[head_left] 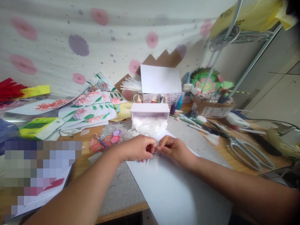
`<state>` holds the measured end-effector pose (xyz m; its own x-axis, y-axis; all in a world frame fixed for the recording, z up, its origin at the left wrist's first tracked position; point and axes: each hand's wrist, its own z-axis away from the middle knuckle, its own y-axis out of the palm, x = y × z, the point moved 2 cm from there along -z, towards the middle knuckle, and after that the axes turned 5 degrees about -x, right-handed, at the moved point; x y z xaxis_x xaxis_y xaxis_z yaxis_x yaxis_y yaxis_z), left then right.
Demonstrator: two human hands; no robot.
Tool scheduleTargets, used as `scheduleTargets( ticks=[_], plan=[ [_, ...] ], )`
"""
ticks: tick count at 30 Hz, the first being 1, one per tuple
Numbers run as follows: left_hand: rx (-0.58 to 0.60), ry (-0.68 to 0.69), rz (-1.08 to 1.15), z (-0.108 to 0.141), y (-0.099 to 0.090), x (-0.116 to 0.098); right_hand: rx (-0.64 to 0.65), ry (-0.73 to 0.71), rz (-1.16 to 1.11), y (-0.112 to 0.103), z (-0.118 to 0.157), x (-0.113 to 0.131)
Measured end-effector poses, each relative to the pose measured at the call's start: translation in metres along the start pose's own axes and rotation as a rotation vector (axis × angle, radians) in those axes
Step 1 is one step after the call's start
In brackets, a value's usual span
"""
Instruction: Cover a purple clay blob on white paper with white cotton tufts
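My left hand [140, 147] and my right hand [174, 150] meet over a large white sheet of paper [178, 187]. Both are closed in pinches, fingertips almost touching. Something small and dark shows between them, too small and blurred to name. Just beyond my hands, a white box [150, 108] lies with its open side facing me, and white fluffy cotton or tissue [151, 125] spills from it. Left of my left hand sit pink and purple palette-like pieces [103, 143] with a thin blue stick across them.
Large scissors [243, 150] lie on the right, near brushes and a cardboard box [214, 109] of tools. Small paint bottles [173, 107] stand behind the white box. Flower paintings [87, 109] and a yellow-green box [38, 128] are left. A grey cutting mat [117, 190] lies under the sheet.
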<state>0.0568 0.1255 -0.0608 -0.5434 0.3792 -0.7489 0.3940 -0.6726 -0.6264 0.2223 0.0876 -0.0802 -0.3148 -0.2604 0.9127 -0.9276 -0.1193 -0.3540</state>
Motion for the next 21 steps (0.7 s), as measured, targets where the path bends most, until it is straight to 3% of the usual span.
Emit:
scheduleTargets(
  ticks=[4,7,21],
  plan=[
    [-0.026,-0.004,-0.033,-0.002,0.002,0.002,-0.056,-0.073,-0.087,-0.002,0.004,0.01],
    [-0.032,-0.012,-0.036,-0.003,0.002,0.003,-0.01,-0.202,-0.105,0.001,0.008,0.019],
    [0.002,-0.055,0.012,-0.001,-0.001,0.0,0.038,-0.355,0.189,0.009,0.011,0.014]
  ],
)
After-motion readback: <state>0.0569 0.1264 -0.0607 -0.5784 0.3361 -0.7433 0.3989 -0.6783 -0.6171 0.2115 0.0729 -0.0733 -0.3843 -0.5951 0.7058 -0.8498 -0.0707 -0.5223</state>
